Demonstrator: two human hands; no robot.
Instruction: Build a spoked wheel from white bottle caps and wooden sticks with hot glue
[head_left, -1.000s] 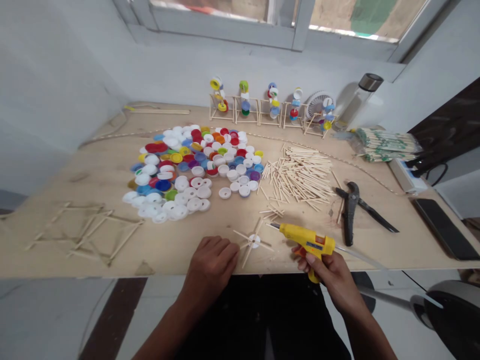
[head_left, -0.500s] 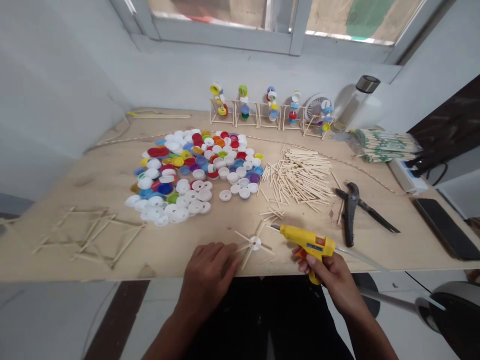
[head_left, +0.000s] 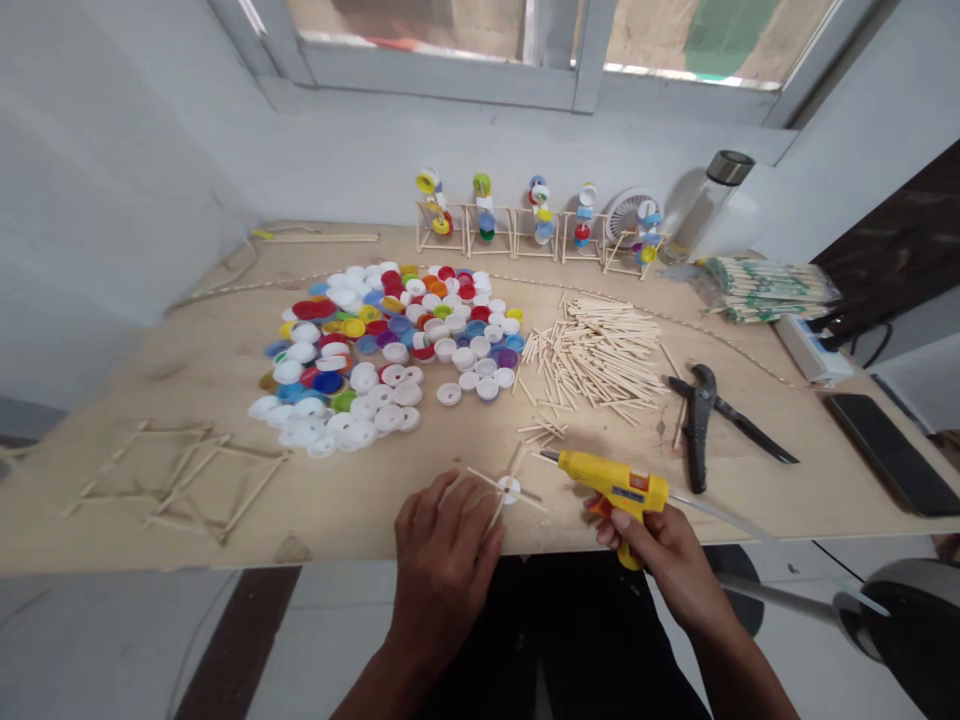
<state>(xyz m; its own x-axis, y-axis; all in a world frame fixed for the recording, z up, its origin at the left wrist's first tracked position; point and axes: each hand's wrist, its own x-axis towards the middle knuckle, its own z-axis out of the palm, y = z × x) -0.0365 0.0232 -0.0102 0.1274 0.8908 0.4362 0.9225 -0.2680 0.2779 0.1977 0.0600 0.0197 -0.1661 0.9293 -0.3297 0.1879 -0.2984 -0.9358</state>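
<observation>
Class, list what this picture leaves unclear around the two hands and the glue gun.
Head view, spoked cap: near spokes hidden under the left hand; grip unclear.
Head view, glue gun: handle and trigger hidden by the right hand.
Head view, stick packet: print too small.

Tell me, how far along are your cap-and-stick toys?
Five toys stand finished at the back. Now the left hand touches a spoked cap while the right hand holds the glue gun beside it. Loose caps, sticks and flat frames lie unused, so plenty seems left.
</observation>
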